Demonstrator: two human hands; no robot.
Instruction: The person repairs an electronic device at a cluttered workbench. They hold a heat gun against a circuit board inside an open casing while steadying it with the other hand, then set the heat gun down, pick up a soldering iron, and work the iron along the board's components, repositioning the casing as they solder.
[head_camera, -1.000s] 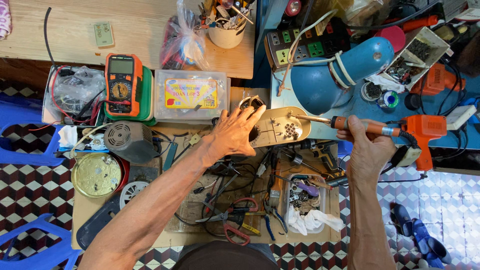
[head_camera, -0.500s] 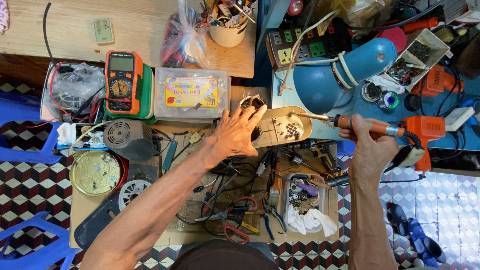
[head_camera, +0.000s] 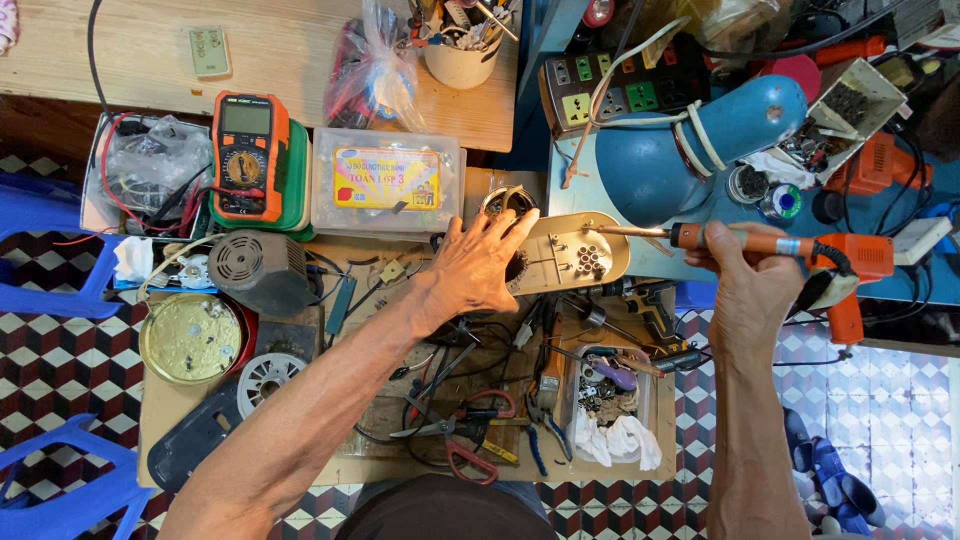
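Note:
My left hand (head_camera: 478, 266) lies flat, fingers spread, on a beige oval plastic housing (head_camera: 575, 250) in the middle of the cluttered bench, pressing it down. My right hand (head_camera: 745, 285) grips the orange handle of a soldering iron (head_camera: 760, 243). The iron's metal tip (head_camera: 610, 231) points left and rests at the right end of the housing, near a cluster of small holes. An orange soldering gun (head_camera: 850, 280) sits just beyond my right hand.
An orange multimeter (head_camera: 249, 155) and a clear plastic box (head_camera: 387, 181) stand behind the housing. A grey motor (head_camera: 258, 270), a round brass tin (head_camera: 190, 338), scissors (head_camera: 465, 425), a parts tray (head_camera: 608, 400), a blue lamp (head_camera: 700, 145) and a power strip (head_camera: 610, 95) crowd the bench.

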